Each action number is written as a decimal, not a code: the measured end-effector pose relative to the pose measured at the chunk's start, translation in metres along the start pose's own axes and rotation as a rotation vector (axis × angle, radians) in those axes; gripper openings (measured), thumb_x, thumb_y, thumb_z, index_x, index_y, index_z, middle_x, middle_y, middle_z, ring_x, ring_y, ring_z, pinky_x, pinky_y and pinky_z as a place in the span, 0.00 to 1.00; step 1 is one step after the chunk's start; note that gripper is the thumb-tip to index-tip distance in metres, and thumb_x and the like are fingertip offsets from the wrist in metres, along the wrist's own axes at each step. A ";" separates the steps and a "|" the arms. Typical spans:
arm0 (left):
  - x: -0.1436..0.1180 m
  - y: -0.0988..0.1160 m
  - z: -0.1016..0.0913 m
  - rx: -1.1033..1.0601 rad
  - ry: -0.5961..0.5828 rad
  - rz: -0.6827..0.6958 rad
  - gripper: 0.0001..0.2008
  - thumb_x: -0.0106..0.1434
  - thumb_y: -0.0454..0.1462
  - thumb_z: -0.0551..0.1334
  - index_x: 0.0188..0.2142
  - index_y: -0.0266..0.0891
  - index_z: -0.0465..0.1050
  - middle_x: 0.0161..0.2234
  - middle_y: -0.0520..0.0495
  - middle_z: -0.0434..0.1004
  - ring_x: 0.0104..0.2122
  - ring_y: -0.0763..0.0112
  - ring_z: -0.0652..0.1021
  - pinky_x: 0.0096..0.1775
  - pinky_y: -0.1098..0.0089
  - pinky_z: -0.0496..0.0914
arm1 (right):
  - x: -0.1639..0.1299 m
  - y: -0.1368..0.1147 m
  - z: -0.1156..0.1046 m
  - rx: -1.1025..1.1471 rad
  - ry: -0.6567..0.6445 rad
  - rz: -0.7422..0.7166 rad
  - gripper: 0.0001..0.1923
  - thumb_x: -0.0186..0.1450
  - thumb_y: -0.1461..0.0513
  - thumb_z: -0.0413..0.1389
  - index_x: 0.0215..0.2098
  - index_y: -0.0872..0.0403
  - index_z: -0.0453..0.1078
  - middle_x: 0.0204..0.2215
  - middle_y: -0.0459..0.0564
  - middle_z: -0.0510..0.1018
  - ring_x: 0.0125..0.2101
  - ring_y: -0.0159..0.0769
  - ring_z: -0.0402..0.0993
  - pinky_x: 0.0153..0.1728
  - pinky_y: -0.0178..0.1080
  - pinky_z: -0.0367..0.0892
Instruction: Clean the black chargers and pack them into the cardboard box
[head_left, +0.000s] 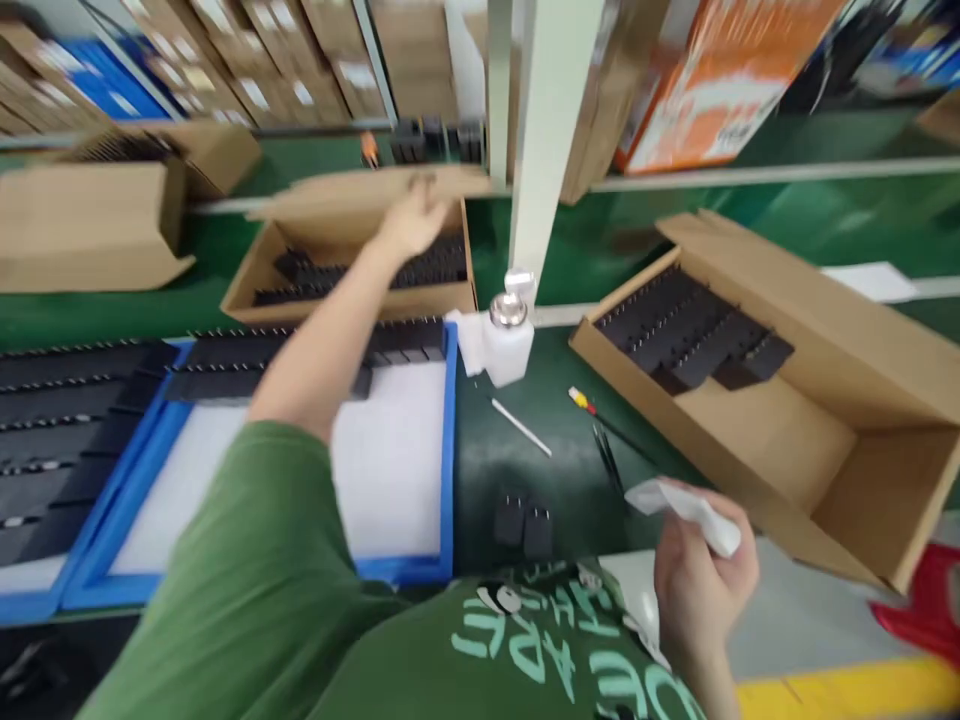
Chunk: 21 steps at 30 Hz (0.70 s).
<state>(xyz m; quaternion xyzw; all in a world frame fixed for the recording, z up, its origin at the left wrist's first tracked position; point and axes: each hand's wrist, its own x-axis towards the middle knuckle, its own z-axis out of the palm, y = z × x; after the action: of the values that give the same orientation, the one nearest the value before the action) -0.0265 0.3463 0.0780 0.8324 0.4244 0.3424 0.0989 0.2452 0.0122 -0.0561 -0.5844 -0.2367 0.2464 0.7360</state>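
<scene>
My left hand [412,218] is stretched far forward over the open middle cardboard box [431,299], at its raised back flap [330,190]. Blur smears its fingers, so I cannot tell whether it grips the flap. Rows of black rectangular parts [442,262] lie inside that box. Low at the right, my right hand [701,575] is closed on a crumpled white wipe [712,518]. Two small black parts [523,527] sit side by side on the green bench [484,480]. Black tweezers [607,458] and a white stick [521,427] lie nearby.
A white pump bottle [508,348] stands by the pale post [551,130]. Blue-rimmed trays [448,450] with black parts fill the left. At right is an open, partly filled cardboard box [795,430]. Beside the tweezers lies a thin item with a yellow-red end [581,400].
</scene>
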 end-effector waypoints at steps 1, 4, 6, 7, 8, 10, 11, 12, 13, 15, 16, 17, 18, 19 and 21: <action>-0.017 0.011 0.001 0.012 -0.037 -0.019 0.37 0.68 0.37 0.25 0.59 0.08 0.56 0.58 0.34 0.64 0.63 0.41 0.62 0.56 0.41 0.55 | -0.001 0.001 -0.001 -0.017 0.004 0.003 0.12 0.57 0.60 0.68 0.36 0.53 0.71 0.32 0.45 0.80 0.36 0.36 0.80 0.40 0.39 0.74; -0.097 0.066 0.000 0.016 -0.205 0.123 0.36 0.70 0.47 0.37 0.61 0.14 0.56 0.60 0.30 0.64 0.62 0.36 0.65 0.53 0.38 0.59 | -0.004 0.009 -0.009 -0.053 -0.024 0.047 0.12 0.57 0.61 0.67 0.36 0.53 0.70 0.32 0.45 0.78 0.36 0.37 0.79 0.43 0.44 0.74; -0.159 0.108 0.005 0.000 -0.345 0.238 0.43 0.61 0.57 0.64 0.65 0.29 0.60 0.60 0.31 0.69 0.59 0.43 0.71 0.56 0.46 0.66 | -0.005 0.011 -0.013 -0.055 -0.059 0.073 0.12 0.57 0.61 0.67 0.36 0.53 0.69 0.32 0.46 0.77 0.36 0.38 0.79 0.44 0.46 0.74; -0.187 0.125 0.011 -0.018 -0.433 0.249 0.47 0.57 0.57 0.68 0.66 0.30 0.59 0.60 0.28 0.69 0.57 0.43 0.73 0.55 0.48 0.69 | -0.004 0.012 -0.013 -0.053 -0.075 0.076 0.12 0.57 0.61 0.67 0.36 0.53 0.69 0.32 0.46 0.77 0.36 0.38 0.79 0.44 0.47 0.74; -0.211 0.138 0.020 -0.031 -0.499 0.223 0.48 0.56 0.57 0.69 0.66 0.31 0.59 0.60 0.27 0.69 0.57 0.40 0.73 0.54 0.47 0.70 | -0.004 0.011 -0.013 -0.050 -0.090 0.074 0.12 0.57 0.61 0.67 0.36 0.52 0.69 0.32 0.45 0.77 0.36 0.39 0.79 0.43 0.47 0.74; -0.244 0.152 0.043 -0.136 -0.550 0.050 0.46 0.51 0.58 0.72 0.63 0.38 0.64 0.60 0.28 0.70 0.57 0.35 0.71 0.57 0.40 0.65 | -0.002 0.010 -0.011 -0.045 -0.114 0.054 0.12 0.58 0.60 0.66 0.36 0.52 0.69 0.32 0.46 0.77 0.36 0.40 0.79 0.41 0.47 0.75; -0.253 0.154 0.056 -0.261 -0.554 -0.097 0.44 0.49 0.57 0.74 0.61 0.40 0.68 0.59 0.30 0.71 0.58 0.34 0.70 0.59 0.38 0.61 | -0.002 0.009 -0.011 -0.043 -0.122 0.041 0.12 0.58 0.60 0.66 0.36 0.52 0.69 0.32 0.46 0.78 0.36 0.40 0.79 0.40 0.46 0.75; -0.258 0.154 0.067 -0.405 -0.539 -0.257 0.41 0.47 0.55 0.76 0.57 0.42 0.72 0.56 0.33 0.74 0.57 0.35 0.71 0.60 0.38 0.59 | -0.002 0.008 -0.011 -0.041 -0.127 0.028 0.11 0.59 0.59 0.66 0.36 0.52 0.69 0.32 0.46 0.78 0.36 0.40 0.79 0.40 0.46 0.75; -0.260 0.154 0.076 -0.536 -0.513 -0.396 0.37 0.45 0.53 0.77 0.52 0.42 0.75 0.51 0.35 0.76 0.55 0.37 0.72 0.60 0.41 0.60 | -0.002 0.006 -0.011 -0.039 -0.129 0.016 0.11 0.59 0.59 0.66 0.36 0.52 0.69 0.32 0.47 0.78 0.36 0.40 0.79 0.39 0.46 0.75; -0.261 0.155 0.084 -0.715 -0.436 -0.588 0.32 0.43 0.51 0.78 0.45 0.42 0.77 0.43 0.40 0.77 0.51 0.45 0.74 0.57 0.50 0.65 | -0.003 0.003 -0.012 -0.037 -0.121 -0.002 0.11 0.60 0.60 0.65 0.36 0.52 0.69 0.32 0.46 0.77 0.35 0.40 0.79 0.40 0.47 0.75; -0.261 0.156 0.084 -0.764 -0.393 -0.639 0.31 0.43 0.51 0.78 0.44 0.42 0.77 0.41 0.42 0.77 0.49 0.48 0.75 0.54 0.54 0.67 | -0.004 0.002 -0.013 -0.034 -0.111 -0.008 0.10 0.60 0.60 0.65 0.36 0.52 0.69 0.32 0.46 0.77 0.35 0.40 0.79 0.40 0.47 0.75; -0.261 0.158 0.082 -0.806 -0.351 -0.677 0.30 0.44 0.52 0.78 0.43 0.43 0.76 0.40 0.44 0.76 0.46 0.52 0.76 0.51 0.57 0.69 | -0.005 0.000 -0.013 -0.030 -0.099 -0.011 0.10 0.60 0.61 0.65 0.36 0.52 0.69 0.32 0.45 0.76 0.35 0.39 0.79 0.41 0.47 0.75; -0.261 0.161 0.079 -0.865 -0.300 -0.726 0.30 0.46 0.55 0.76 0.44 0.43 0.76 0.39 0.45 0.76 0.43 0.56 0.76 0.48 0.60 0.71 | -0.006 -0.001 -0.014 -0.022 -0.084 -0.014 0.09 0.60 0.61 0.65 0.37 0.52 0.70 0.32 0.44 0.76 0.35 0.39 0.79 0.41 0.47 0.75; -0.261 0.165 0.075 -0.933 -0.245 -0.781 0.30 0.49 0.59 0.72 0.44 0.43 0.75 0.38 0.46 0.76 0.40 0.59 0.77 0.44 0.62 0.71 | -0.007 -0.001 -0.013 -0.009 -0.071 -0.008 0.09 0.60 0.62 0.65 0.37 0.52 0.70 0.32 0.44 0.76 0.35 0.38 0.79 0.41 0.46 0.75; -0.260 0.172 0.069 -1.076 -0.141 -0.891 0.34 0.56 0.68 0.59 0.45 0.43 0.73 0.35 0.46 0.75 0.33 0.62 0.76 0.38 0.63 0.72 | -0.008 0.000 -0.011 0.015 -0.064 0.012 0.09 0.60 0.63 0.65 0.38 0.51 0.72 0.33 0.45 0.77 0.36 0.38 0.79 0.41 0.45 0.75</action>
<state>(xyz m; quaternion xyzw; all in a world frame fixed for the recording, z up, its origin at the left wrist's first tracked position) 0.0230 0.0469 -0.0210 0.4349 0.4891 0.3770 0.6554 0.2463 -0.0010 -0.0591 -0.5720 -0.2547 0.2711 0.7310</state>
